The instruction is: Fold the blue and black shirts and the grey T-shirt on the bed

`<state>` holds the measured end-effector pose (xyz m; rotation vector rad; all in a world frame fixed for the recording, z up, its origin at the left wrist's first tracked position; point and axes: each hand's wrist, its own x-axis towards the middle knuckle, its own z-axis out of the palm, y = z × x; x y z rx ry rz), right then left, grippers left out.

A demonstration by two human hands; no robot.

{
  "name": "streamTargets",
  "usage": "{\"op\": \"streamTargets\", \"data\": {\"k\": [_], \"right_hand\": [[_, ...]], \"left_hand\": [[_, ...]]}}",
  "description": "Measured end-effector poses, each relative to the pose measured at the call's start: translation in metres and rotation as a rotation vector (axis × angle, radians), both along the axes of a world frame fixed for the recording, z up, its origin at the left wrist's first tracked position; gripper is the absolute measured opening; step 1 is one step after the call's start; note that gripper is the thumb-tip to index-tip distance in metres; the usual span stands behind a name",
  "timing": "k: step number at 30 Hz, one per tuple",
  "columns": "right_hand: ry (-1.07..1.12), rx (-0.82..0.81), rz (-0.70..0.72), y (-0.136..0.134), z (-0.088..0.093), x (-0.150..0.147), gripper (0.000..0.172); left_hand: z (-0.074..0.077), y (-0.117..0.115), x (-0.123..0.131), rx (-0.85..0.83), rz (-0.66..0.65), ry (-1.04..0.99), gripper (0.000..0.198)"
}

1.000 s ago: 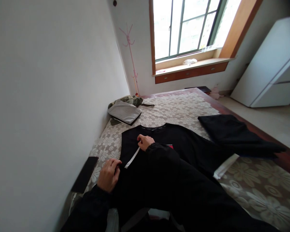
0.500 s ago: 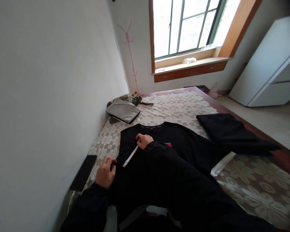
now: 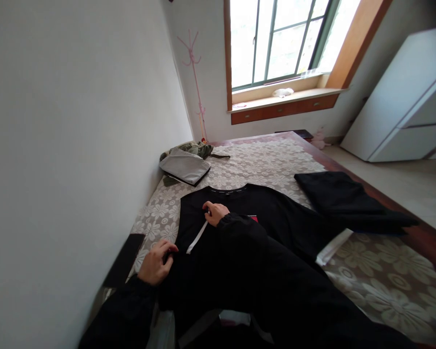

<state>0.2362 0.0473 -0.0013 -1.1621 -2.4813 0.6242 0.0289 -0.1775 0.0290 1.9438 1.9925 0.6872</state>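
Note:
A black T-shirt (image 3: 276, 218) lies flat on the flower-patterned bed cover (image 3: 261, 160), neck hole toward the window. Its left sleeve is folded inward, showing a white cuff (image 3: 196, 237). My right hand (image 3: 214, 212) rests on the shirt near the top of that cuff with its fingers curled and pinched on the fabric. My left hand (image 3: 155, 261) pinches the shirt's left edge lower down, next to the cuff's other end. Both my arms are in black sleeves. The shirt's other sleeve with a white cuff (image 3: 332, 246) lies out to the right.
A folded black garment (image 3: 345, 198) lies at the bed's right edge. A grey folded item on a crumpled green cloth (image 3: 185, 165) sits near the wall. A dark flat object (image 3: 122, 259) lies by the wall. A white cabinet (image 3: 407, 102) stands right, a pink coat stand (image 3: 196, 72) in the corner.
My left hand has slid slightly down and left along the shirt's edge, still pinching. My right hand has stayed at the cuff. The view has shifted a little.

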Motion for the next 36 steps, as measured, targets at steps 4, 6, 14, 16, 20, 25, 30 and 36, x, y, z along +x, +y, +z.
{"op": "streamTargets", "data": {"k": [4,6,14,16,20,25,30,36], "right_hand": [[0.004,0.011,0.013,0.001,-0.001,0.000,0.032],[0.010,0.021,0.020,0.000,-0.001,0.000,0.034],[0.032,0.149,0.017,-0.004,0.008,0.001,0.035],[0.054,0.259,0.065,-0.007,0.013,0.001,0.029],[0.120,0.377,0.411,-0.027,0.023,-0.008,0.019],[0.080,0.438,0.721,-0.064,0.017,-0.026,0.029],[-0.048,0.456,0.778,-0.074,0.011,-0.027,0.035],[-0.094,0.486,0.756,-0.080,0.009,-0.027,0.017]], "left_hand": [[0.018,0.028,-0.014,-0.144,-0.022,-0.080,0.024],[0.023,0.058,-0.021,-0.108,-0.004,-0.085,0.024],[0.009,0.191,-0.051,0.044,0.050,-0.020,0.029],[0.002,0.207,-0.058,0.051,0.055,-0.015,0.023],[-0.010,0.221,-0.071,0.050,0.025,-0.021,0.019],[-0.023,0.225,-0.084,0.037,-0.049,-0.043,0.023],[-0.029,0.225,-0.088,0.030,-0.102,-0.036,0.017],[-0.030,0.224,-0.085,0.039,-0.094,-0.019,0.014]]}}
